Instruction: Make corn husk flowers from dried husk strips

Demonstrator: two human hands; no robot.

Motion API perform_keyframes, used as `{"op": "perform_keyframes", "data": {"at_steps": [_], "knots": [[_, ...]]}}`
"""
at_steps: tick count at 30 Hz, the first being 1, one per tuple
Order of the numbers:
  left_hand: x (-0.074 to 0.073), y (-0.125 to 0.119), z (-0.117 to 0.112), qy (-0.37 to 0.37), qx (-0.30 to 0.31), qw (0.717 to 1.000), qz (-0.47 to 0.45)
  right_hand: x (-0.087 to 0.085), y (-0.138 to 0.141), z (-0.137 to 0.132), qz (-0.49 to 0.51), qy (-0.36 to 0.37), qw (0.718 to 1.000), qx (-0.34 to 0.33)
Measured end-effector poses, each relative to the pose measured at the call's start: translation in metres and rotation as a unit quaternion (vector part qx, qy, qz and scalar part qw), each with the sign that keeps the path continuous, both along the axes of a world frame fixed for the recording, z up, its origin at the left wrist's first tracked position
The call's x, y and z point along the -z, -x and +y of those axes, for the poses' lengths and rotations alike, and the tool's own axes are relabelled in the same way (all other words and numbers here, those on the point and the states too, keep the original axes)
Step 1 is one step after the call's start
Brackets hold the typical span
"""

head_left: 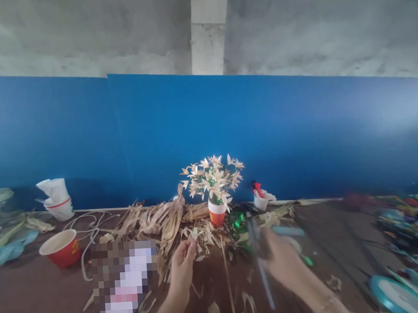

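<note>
My left hand (183, 262) is closed in a pinch on a small pale dried-husk flower (194, 234), its petals showing above the fingertips. To the right, my right hand (277, 254) is smeared by motion. Its fingers wrap a dark tool (254, 234) that looks like a glue gun, with a long translucent glue stick (267, 285) reaching back toward me. Just beyond both hands stands a red and white paper cup (217, 215) holding a bouquet of similar husk flowers (213, 180) with green stems.
Dried corn husks (156, 221) heap behind my left hand. A red paper bowl (60, 248), white cable (89, 230) and pixelated pale object (128, 286) lie left. A small white cup (260, 201) stands at the back; a teal ribbon spool (398, 296) and colourful clutter (411, 224) lie right.
</note>
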State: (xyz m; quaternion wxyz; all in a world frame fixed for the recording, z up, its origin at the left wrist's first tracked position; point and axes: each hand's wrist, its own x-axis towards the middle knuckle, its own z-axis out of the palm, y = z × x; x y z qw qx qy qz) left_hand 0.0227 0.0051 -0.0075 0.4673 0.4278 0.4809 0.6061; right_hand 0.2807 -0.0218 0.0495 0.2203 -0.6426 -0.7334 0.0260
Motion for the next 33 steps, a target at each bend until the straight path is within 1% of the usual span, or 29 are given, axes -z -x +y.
{"op": "perform_keyframes", "data": {"at_steps": [1,2,3,5,7,8,9,11,12,13,14,15,16,17,18,19,20,22,23,26,29,33], "knots": [[-0.001,0.000,0.000,-0.003,-0.007,1.000,0.001,0.006,-0.018,0.001,-0.018,0.040,0.996,0.082],[-0.001,0.000,0.000,-0.009,-0.012,1.000,0.001,0.014,-0.036,0.001,-0.035,0.065,0.987,0.144],[-0.002,-0.001,0.000,-0.015,-0.014,1.000,0.002,0.023,-0.051,0.001,-0.054,0.084,0.976,0.192],[-0.003,-0.002,-0.001,-0.024,-0.009,1.000,-0.001,0.039,-0.070,-0.003,-0.080,0.152,0.951,0.256],[-0.003,-0.002,-0.001,-0.025,-0.003,1.000,-0.004,0.046,-0.074,-0.009,-0.099,0.192,0.935,0.281],[-0.003,-0.002,-0.001,-0.023,-0.002,1.000,-0.007,0.045,-0.070,-0.012,-0.110,0.204,0.928,0.291],[-0.003,-0.002,-0.001,-0.022,-0.002,1.000,-0.009,0.039,-0.064,-0.015,-0.122,0.210,0.922,0.302],[-0.003,-0.001,-0.001,-0.021,-0.007,1.000,-0.015,0.020,-0.047,-0.019,-0.147,0.219,0.908,0.325],[-0.003,0.000,-0.001,-0.023,-0.011,1.000,-0.018,0.008,-0.037,-0.019,-0.165,0.212,0.907,0.325],[-0.003,0.000,-0.001,-0.024,-0.016,0.999,-0.021,-0.003,-0.025,-0.017,-0.176,0.202,0.910,0.316],[-0.003,0.001,-0.001,-0.023,-0.021,0.999,-0.024,-0.012,-0.011,-0.015,-0.179,0.181,0.921,0.295],[-0.003,0.001,-0.001,-0.020,-0.024,0.999,-0.026,-0.018,0.004,-0.010,-0.168,0.144,0.942,0.250],[-0.003,0.002,-0.001,-0.015,-0.027,0.999,-0.028,-0.021,0.020,-0.004,-0.143,0.112,0.966,0.184],[-0.002,0.002,0.000,-0.011,-0.029,0.999,-0.028,-0.019,0.038,0.002,-0.103,0.087,0.985,0.104],[-0.001,0.003,0.000,-0.008,-0.032,0.999,-0.025,-0.014,0.057,0.010,-0.051,0.064,0.997,0.010],[0.000,0.003,0.002,-0.009,-0.034,0.999,-0.021,-0.006,0.075,0.018,-0.011,0.057,0.996,-0.072],[0.002,0.004,0.003,-0.011,-0.036,0.999,-0.016,0.004,0.093,0.025,0.010,0.064,0.991,-0.117],[0.006,0.005,0.005,-0.020,-0.039,0.999,-0.010,0.026,0.120,0.038,0.041,0.081,0.985,-0.144],[0.008,0.005,0.006,-0.024,-0.039,0.999,-0.009,0.035,0.130,0.043,0.061,0.094,0.984,-0.140],[0.011,0.006,0.009,-0.033,-0.035,0.999,-0.016,0.054,0.141,0.050,0.091,0.109,0.983,-0.119],[0.011,0.006,0.009,-0.032,-0.038,0.998,-0.025,0.059,0.137,0.053,0.128,0.117,0.978,-0.114],[0.008,0.008,0.007,-0.021,-0.044,0.999,-0.018,0.055,0.130,0.059,0.201,0.131,0.962,-0.132]]}}
